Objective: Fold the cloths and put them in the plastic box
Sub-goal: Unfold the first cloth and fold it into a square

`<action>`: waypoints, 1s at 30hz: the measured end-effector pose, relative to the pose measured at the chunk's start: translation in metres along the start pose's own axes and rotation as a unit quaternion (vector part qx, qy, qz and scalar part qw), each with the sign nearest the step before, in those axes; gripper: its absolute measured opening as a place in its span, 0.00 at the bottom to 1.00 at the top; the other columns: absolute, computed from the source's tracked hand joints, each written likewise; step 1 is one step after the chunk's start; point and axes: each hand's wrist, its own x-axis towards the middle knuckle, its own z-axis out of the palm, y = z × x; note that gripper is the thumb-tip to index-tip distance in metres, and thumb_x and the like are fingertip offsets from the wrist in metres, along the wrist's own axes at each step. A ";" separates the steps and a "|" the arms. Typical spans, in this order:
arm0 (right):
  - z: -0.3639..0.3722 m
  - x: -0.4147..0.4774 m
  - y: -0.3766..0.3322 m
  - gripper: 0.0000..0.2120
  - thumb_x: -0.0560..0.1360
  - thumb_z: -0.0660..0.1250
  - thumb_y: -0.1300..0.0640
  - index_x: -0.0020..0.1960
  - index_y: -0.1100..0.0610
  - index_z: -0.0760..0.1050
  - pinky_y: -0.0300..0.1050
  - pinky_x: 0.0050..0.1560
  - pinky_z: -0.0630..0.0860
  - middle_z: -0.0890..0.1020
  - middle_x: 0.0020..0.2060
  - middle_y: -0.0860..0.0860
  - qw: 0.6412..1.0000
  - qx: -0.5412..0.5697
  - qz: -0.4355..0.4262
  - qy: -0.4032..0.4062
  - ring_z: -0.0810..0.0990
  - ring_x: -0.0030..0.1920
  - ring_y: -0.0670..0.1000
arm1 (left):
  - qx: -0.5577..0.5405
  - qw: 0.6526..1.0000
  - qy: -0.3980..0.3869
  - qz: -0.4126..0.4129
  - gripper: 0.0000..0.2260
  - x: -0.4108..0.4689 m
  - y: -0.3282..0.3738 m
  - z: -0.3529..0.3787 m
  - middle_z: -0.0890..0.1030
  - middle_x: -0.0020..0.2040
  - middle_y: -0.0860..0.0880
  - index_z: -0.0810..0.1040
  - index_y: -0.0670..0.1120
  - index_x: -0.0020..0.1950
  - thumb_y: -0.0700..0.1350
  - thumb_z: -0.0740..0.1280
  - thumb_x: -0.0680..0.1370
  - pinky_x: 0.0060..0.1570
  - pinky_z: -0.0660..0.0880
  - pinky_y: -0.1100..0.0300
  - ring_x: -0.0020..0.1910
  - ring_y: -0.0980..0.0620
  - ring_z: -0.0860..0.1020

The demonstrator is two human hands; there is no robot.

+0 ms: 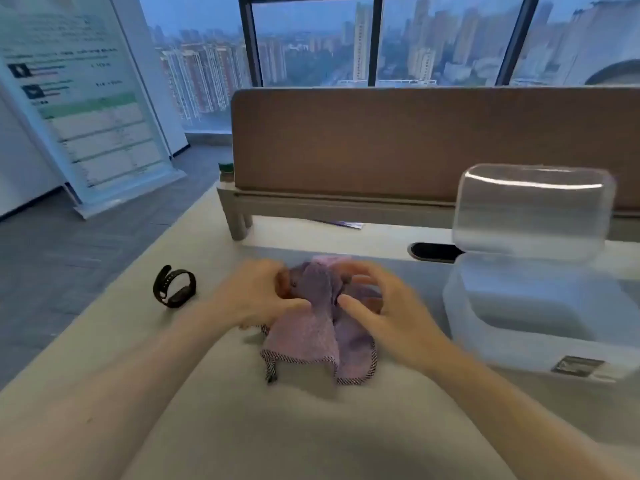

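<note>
1. The purple cloth (311,337) lies bunched on the counter (277,427) between both hands. It is soft, nubbly fabric with a dark stitched hem.
2. The left hand (256,292) pinches its upper edge. The right hand (384,306) arches curled fingers over the top (blur hides any real grip).
3. The translucent, round-cornered plastic box (519,306) beside it stands with its lid (530,213) up and seemingly empty, so folding has barely begun and boxing remains.
4. A black wristband (174,286) lies to the left.

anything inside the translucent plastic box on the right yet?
The translucent plastic box has its hinged lid open. No cloth colour shows through the frosted walls, but blur and the near wall hide its floor.
</note>
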 end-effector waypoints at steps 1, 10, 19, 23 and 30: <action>0.010 -0.005 0.010 0.19 0.77 0.72 0.53 0.67 0.46 0.75 0.46 0.62 0.78 0.80 0.62 0.39 1.000 -0.020 -0.020 -0.003 0.78 0.62 0.41 | -0.011 1.000 -0.008 0.002 0.14 -0.002 -0.005 0.009 0.80 0.32 0.50 0.78 0.47 0.36 0.55 0.78 0.70 0.35 0.71 0.55 0.33 0.53 0.76; 0.053 -0.052 0.014 0.33 0.66 0.72 0.36 0.67 0.48 0.73 0.50 0.61 0.74 0.80 0.58 0.47 0.963 -0.265 -0.029 -0.030 0.76 0.59 0.51 | -0.163 0.983 0.083 0.010 0.07 -0.041 0.024 0.003 0.81 0.29 0.49 0.81 0.44 0.44 0.45 0.70 0.80 0.26 0.70 0.68 0.21 0.59 0.74; 0.014 -0.046 -0.060 0.11 0.77 0.65 0.64 0.45 0.49 0.73 0.46 0.40 0.79 0.81 0.38 0.45 0.988 -0.071 -0.012 0.135 0.80 0.40 0.48 | -0.488 0.872 0.010 -0.024 0.06 -0.076 0.088 -0.056 0.80 0.33 0.46 0.80 0.44 0.50 0.38 0.64 0.83 0.28 0.76 0.66 0.28 0.55 0.79; -0.025 -0.057 -0.091 0.05 0.82 0.63 0.57 0.52 0.53 0.78 0.53 0.47 0.83 0.86 0.45 0.52 0.991 0.081 0.026 0.102 0.84 0.43 0.52 | -0.517 0.854 -0.029 0.046 0.06 -0.091 0.106 -0.068 0.87 0.48 0.44 0.81 0.40 0.56 0.35 0.67 0.81 0.46 0.82 0.60 0.43 0.52 0.85; -0.066 -0.111 -0.098 0.18 0.82 0.60 0.53 0.63 0.62 0.80 0.53 0.56 0.79 0.86 0.56 0.60 0.933 0.309 0.182 0.034 0.84 0.51 0.58 | -0.355 0.901 0.017 0.250 0.35 -0.141 0.138 -0.036 0.81 0.61 0.53 0.71 0.55 0.71 0.42 0.82 0.69 0.53 0.84 0.52 0.54 0.52 0.84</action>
